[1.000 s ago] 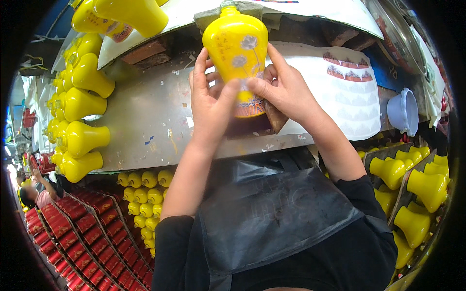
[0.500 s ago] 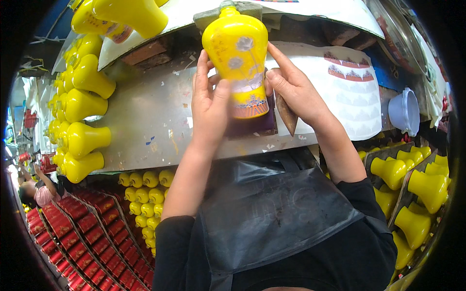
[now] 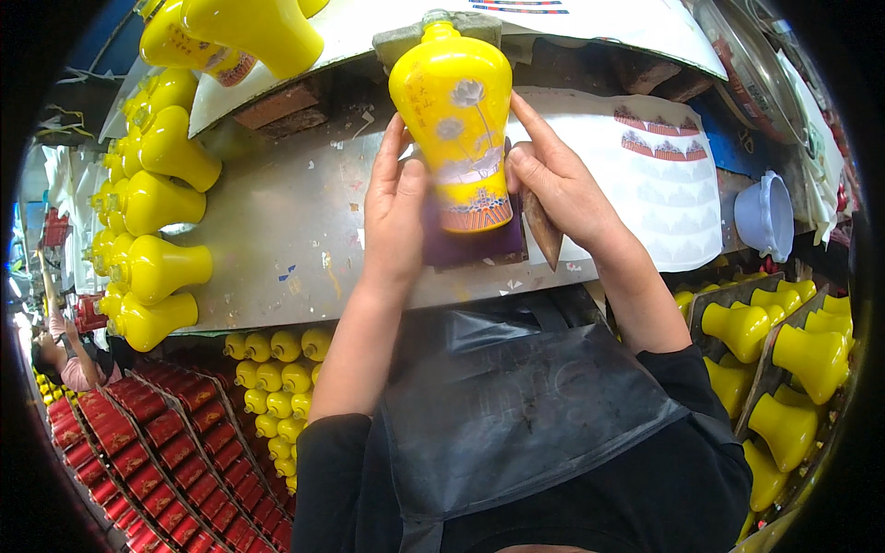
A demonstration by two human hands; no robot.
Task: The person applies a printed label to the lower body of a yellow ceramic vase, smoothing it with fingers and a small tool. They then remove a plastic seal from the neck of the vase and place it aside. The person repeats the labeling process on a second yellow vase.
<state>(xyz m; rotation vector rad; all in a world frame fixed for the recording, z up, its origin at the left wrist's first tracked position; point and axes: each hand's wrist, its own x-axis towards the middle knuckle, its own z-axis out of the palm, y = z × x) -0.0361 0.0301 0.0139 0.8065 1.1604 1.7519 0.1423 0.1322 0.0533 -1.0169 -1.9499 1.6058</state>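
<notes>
A glossy yellow bottle (image 3: 447,101) with pale lotus flowers and a patterned band at its foot lies neck-away in front of me. Its neck rests at a grey block (image 3: 396,41), and its foot is over a dark purple pad (image 3: 475,251). My left hand (image 3: 395,212) cups the bottle's left side, thumb raised beside it and some fingers hidden behind. On the right side, my right hand (image 3: 572,194) steadies the bottle with its fingers. A brown, pointed flat piece (image 3: 542,230) sticks out below that hand's thumb, tucked in the grip.
Plain yellow bottles (image 3: 166,203) line the worktable's left edge. To the right lie a sheet of decals (image 3: 668,207) and a pale purple basin (image 3: 765,217). More yellow bottles (image 3: 737,323) stand on racks at lower right. Red boxes (image 3: 157,442) fill the lower left, near another person (image 3: 78,364).
The bottle has tilted slightly, its foot shifting a little toward me. My left thumb has moved off its front to its side. My right hand stays on the bottle with the brown piece.
</notes>
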